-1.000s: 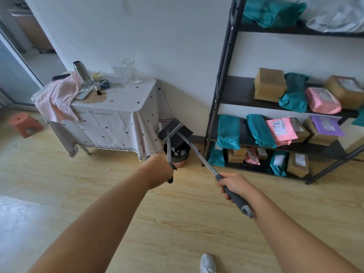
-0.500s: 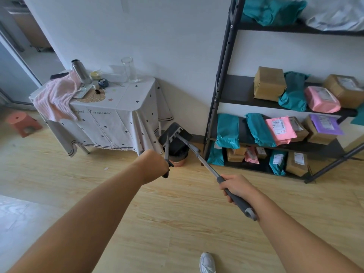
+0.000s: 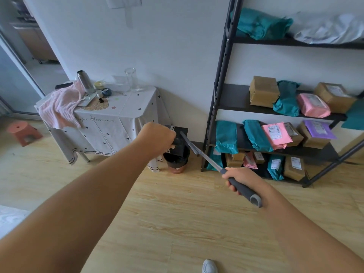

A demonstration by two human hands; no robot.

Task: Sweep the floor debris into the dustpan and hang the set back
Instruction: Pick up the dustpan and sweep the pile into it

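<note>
My left hand [image 3: 157,137] grips the short dark handle of the black dustpan [image 3: 178,142], which is tipped over a small bin [image 3: 176,163] lined with a black bag. The pan's comb edge shows beside my knuckles. My right hand [image 3: 239,179] grips the grey foam grip of the broom handle [image 3: 202,155]. The metal shaft runs up and left toward the dustpan, and the broom's head is hidden behind the pan.
A small table [image 3: 110,123] with a white cloth, a flask, a glass and a pink towel stands left of the bin. A black shelf rack [image 3: 214,107] full of parcels stands to the right. An orange stool [image 3: 23,133] sits far left. My shoe [image 3: 208,266] shows below.
My left hand has moved forward and right with the dustpan, bringing it right over the bin. The right hand has kept its grip on the broom and shifted slightly.
</note>
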